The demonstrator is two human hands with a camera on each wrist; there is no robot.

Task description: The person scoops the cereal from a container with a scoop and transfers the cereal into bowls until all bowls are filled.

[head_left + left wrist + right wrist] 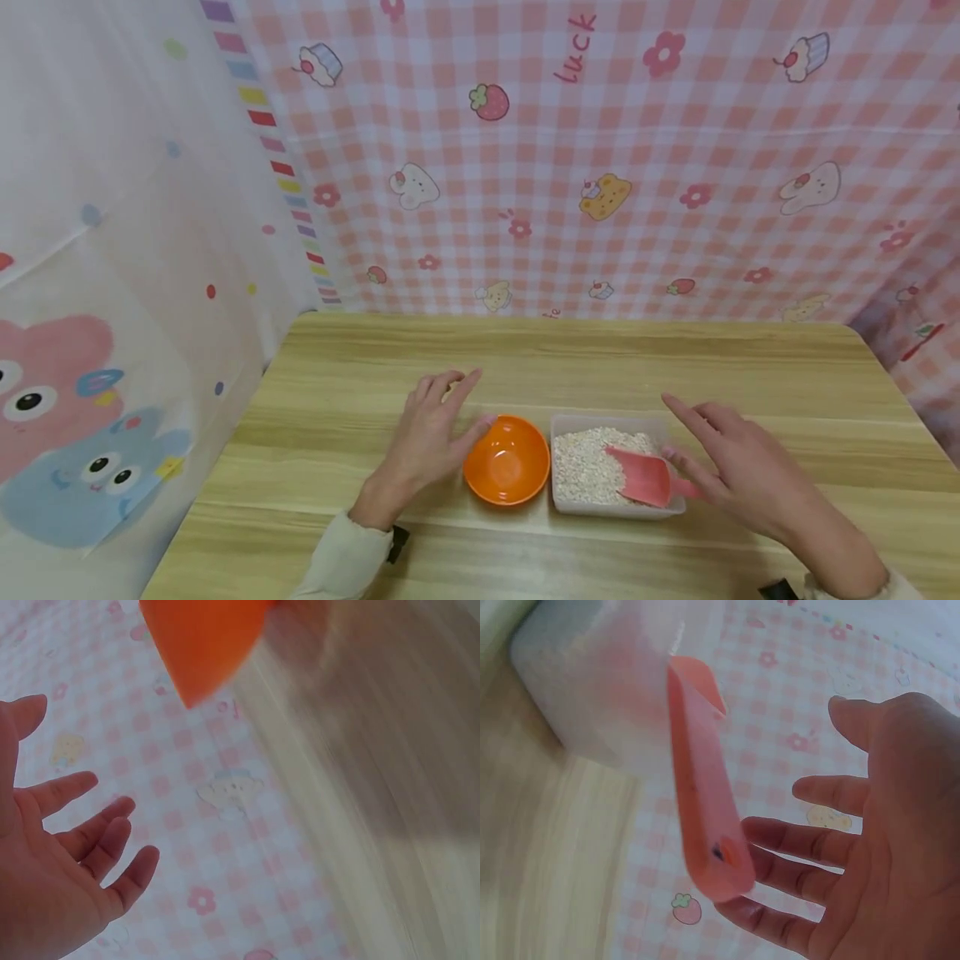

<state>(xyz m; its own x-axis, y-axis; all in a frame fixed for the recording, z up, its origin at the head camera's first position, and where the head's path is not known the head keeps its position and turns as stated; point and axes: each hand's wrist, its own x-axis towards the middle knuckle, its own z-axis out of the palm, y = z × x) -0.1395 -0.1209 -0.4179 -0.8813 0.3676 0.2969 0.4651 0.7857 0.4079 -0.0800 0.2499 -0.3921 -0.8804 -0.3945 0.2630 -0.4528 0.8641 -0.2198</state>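
Observation:
An orange bowl (507,462) stands on the table beside a translucent plastic container (618,510) of pale rolled oats (588,467). A pink scoop (647,477) lies in the oats, its handle jutting over the container's right rim. My left hand (431,437) is left of the bowl, fingers spread, the thumb overlapping the bowl's rim in the head view. In the left wrist view that hand's palm holds nothing. To the right of the scoop handle (712,817) is my right hand (750,479), with fingers extended and apart; in the right wrist view the lower fingers pass behind the handle's end.
The wood-grain table (420,342) reaches back to a pink checked curtain (450,242) with cartoon prints. A white cloth (172,225) with cartoon figures hangs at the left. The bowl and container stand close side by side.

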